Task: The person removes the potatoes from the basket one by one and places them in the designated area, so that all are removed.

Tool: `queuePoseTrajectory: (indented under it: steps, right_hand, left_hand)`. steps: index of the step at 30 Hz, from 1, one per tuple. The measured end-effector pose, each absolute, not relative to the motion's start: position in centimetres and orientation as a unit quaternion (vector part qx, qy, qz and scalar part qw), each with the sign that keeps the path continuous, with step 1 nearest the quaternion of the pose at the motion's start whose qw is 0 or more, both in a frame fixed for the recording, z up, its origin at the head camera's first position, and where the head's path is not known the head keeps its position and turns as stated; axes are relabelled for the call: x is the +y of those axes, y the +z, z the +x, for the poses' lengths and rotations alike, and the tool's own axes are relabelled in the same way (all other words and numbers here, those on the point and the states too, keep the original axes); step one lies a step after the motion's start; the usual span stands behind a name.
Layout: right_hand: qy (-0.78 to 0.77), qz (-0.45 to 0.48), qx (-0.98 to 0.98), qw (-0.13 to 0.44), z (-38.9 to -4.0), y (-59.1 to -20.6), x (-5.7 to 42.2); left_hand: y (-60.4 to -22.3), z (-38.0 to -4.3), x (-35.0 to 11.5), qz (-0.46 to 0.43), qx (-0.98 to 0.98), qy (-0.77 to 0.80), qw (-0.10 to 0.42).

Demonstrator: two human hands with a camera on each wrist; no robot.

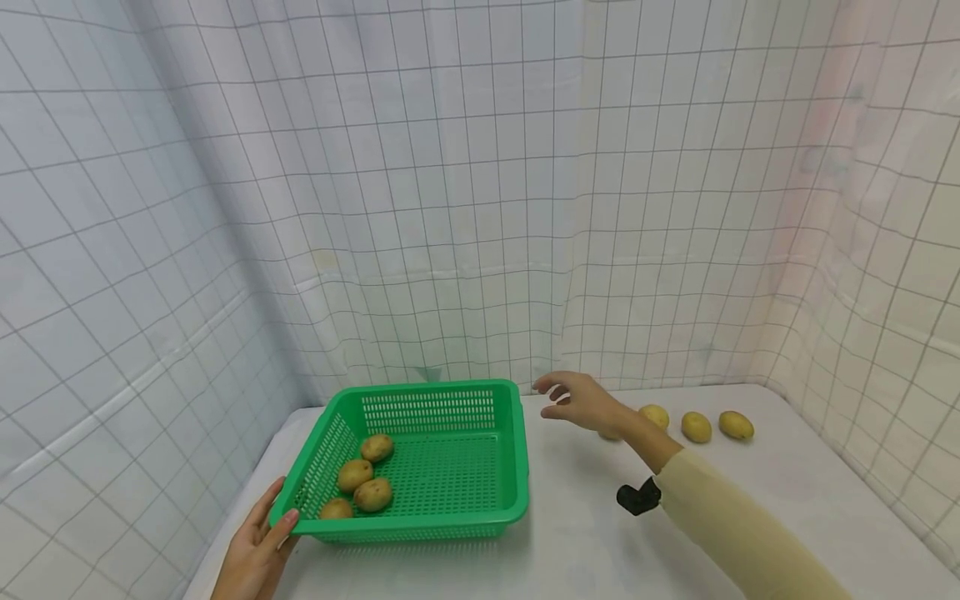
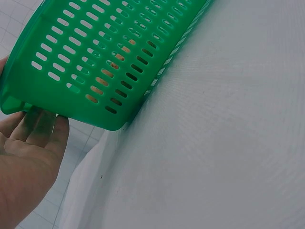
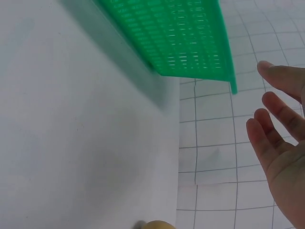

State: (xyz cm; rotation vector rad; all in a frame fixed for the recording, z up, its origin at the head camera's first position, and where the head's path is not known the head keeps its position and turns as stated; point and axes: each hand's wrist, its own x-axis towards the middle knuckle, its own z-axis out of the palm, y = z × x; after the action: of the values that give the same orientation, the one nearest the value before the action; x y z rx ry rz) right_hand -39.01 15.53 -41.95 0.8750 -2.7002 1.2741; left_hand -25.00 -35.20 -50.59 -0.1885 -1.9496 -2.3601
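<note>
A green slotted plastic basket (image 1: 420, 523) stands on the white-covered table, left of the middle. Several potatoes (image 1: 373, 495) lie at its left end. My left hand (image 1: 255, 550) holds the rim at the near left corner, thumb on top; in the left wrist view the fingers of the left hand (image 2: 33, 157) reach under the rim's edge. Beside the far right corner, my right hand (image 1: 581, 404) hovers with nothing in it. The right wrist view shows the right hand (image 3: 286, 157) with loosely bent fingers, apart from the basket (image 3: 190, 47).
Several potatoes (image 1: 696, 427) lie in a row at the back right of the table, one partly hidden behind the right forearm. A small black object (image 1: 640, 497) shows beside the right sleeve. White curtains (image 1: 465, 250) with a dark grid surround the table on three sides.
</note>
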Motion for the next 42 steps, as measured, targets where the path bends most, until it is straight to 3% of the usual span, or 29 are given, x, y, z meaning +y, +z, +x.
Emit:
queuePoseTrajectory:
  steps: [42]
  right_hand:
    - [0.39,0.383,-0.838,-0.015,-39.4,-39.9,9.4]
  left_hand:
    - [-50.5,-25.0,-35.2,-0.05,-0.643,-0.763,0.034]
